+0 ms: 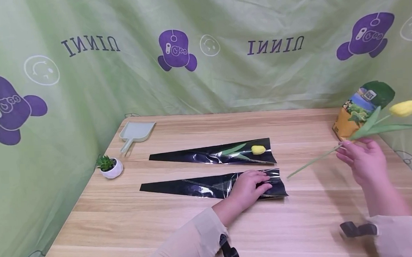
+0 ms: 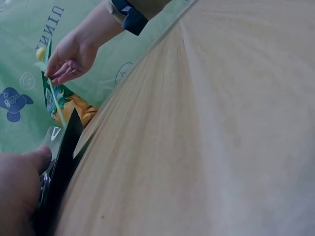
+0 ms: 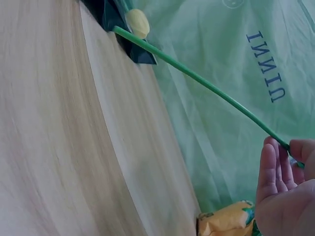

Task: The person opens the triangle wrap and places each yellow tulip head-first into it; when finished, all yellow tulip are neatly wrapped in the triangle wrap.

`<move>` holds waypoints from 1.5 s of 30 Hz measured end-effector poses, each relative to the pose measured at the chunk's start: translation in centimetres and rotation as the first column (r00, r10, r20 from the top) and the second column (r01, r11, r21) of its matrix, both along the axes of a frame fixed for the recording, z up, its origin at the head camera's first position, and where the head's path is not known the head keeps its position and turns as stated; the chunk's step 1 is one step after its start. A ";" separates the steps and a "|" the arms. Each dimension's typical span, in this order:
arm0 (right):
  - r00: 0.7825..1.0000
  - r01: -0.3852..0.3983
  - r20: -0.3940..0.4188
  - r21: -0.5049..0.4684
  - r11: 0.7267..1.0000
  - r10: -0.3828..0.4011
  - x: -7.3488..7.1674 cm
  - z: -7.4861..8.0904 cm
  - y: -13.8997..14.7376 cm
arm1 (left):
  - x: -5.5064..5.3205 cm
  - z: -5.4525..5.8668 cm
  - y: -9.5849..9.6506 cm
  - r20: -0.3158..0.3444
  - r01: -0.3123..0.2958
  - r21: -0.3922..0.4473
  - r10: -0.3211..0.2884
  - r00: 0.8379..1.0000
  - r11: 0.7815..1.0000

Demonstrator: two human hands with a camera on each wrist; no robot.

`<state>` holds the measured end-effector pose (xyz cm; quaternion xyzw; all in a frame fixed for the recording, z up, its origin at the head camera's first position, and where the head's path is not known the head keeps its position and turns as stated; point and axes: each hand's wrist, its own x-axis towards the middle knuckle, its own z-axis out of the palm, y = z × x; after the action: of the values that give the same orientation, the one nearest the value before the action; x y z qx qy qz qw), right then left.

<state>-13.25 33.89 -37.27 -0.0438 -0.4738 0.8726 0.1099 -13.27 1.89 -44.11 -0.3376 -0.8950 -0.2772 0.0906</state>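
My right hand pinches the thin green stem of a yellow artificial tulip above the table's right side. The tulip's head points up and right, and its stem slants down toward the mouth of a black flower sleeve with a clear front. My left hand grips that sleeve near its wide end, the thumb against the clear film. Fingers partly cover the sleeve there. Behind it lies a second black sleeve with another yellow tulip inside.
A colourful printed bag stands at the back right, partly behind the held tulip. On the left are a small potted succulent and a pale dustpan. Green printed cloth hangs around the wooden table.
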 end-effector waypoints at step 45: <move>0.958 -0.162 0.244 0.042 0.986 0.147 3.6 -4.3 -10.4 | -0.7 -0.3 0.0 0.047 -0.024 0.095 0.019 0.999 0.995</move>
<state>-9.67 23.53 -41.52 -0.1084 -0.5124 0.8517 -0.0156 -14.00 1.92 -44.46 -0.3167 -0.8862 -0.3262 0.0891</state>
